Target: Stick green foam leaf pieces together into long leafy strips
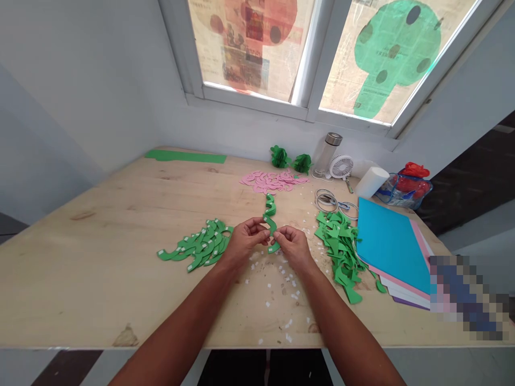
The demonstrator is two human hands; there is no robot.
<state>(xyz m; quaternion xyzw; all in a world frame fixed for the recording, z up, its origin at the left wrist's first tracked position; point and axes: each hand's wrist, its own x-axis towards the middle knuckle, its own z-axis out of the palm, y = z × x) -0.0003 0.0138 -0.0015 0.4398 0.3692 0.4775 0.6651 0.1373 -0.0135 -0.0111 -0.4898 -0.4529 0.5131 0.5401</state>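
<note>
Between my two hands is a curved green foam piece (270,224) with small white squares on it. My left hand (250,236) pinches it from the left side, and my right hand (290,241) grips its lower right part. Just beyond my fingers lies a short stack of similar green curved pieces (270,205). A heap of green curved pieces with white squares (203,244) rests left of my left hand. Small white paper squares (287,279) are scattered on the table below my hands.
Green offcuts (340,246) lie to the right, beside coloured sheets (390,241). Pink pieces (273,181) are farther back. Along the wall stand a bottle (328,153), a small fan (341,167) and a white roll (372,182). Metal rings (326,200) and a green strip (187,156) lie on the table.
</note>
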